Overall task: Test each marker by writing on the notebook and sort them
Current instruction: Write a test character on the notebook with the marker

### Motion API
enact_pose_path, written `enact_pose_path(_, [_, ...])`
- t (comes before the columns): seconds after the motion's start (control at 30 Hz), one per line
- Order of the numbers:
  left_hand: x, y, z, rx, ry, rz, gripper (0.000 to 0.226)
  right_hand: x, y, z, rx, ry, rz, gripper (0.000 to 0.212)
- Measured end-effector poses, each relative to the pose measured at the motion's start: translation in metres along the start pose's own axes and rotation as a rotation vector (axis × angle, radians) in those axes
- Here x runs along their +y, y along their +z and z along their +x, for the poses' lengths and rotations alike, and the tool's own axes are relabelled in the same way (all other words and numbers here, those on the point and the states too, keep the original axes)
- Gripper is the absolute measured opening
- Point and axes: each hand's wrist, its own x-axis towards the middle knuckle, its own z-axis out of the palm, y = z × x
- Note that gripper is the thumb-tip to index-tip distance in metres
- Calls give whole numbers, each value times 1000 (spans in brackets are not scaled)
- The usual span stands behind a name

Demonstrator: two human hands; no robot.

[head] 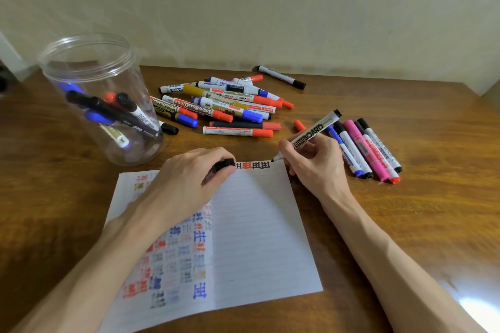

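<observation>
The marker is being pinched in the right grip, tip at the far edge of the notebook, long axis slanting rightward; the left grip is curling round a black cap. That cap is lying left of the tip, so recapping is probably bringing both grips inward

Wooden table is carrying an open lined notebook near middle. Clear jar is sitting at left, marker pile lying behind the notebook, marker row lying at right, red cap lying between them, lone black marker lying near the wall.
</observation>
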Motion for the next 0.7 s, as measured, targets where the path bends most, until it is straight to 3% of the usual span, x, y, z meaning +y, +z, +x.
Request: enact_pose_path(0.7, [0, 0, 0, -4, 0, -3, 28, 3, 1, -1, 0, -83, -88, 10])
